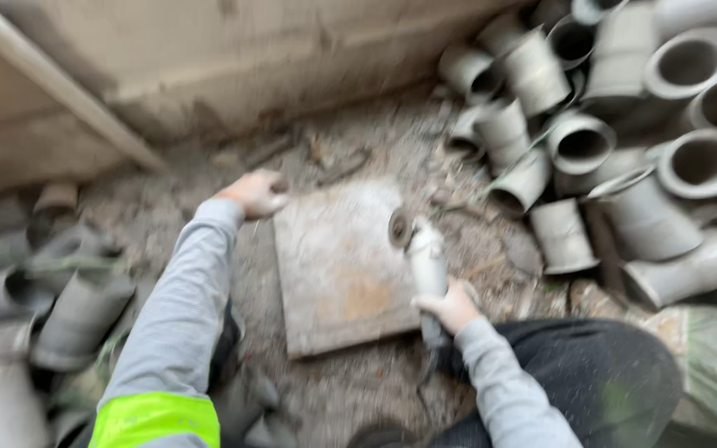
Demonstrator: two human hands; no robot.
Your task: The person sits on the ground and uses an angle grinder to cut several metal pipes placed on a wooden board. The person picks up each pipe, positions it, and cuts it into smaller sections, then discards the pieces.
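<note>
One square slab (338, 270), one angle grinder (425, 265), two hands, many grey pipe fittings (578, 141)

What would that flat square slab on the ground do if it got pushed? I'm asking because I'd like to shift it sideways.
The slab looks stiff and probably heavy, like stone or concrete. It lies flat on gritty ground, so it would likely scrape rather than slide, and shouldn't tip. The left hand rests at its corner; the right hand holds a grinder over it.

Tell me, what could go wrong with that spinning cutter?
The left hand is bare and rests on the slab's corner, not far from the grinder's disc, so a slip might cut it. The right hand holds the grinder alone, so a kick may be hard to control. Pipes crowd close and could roll in.
</note>
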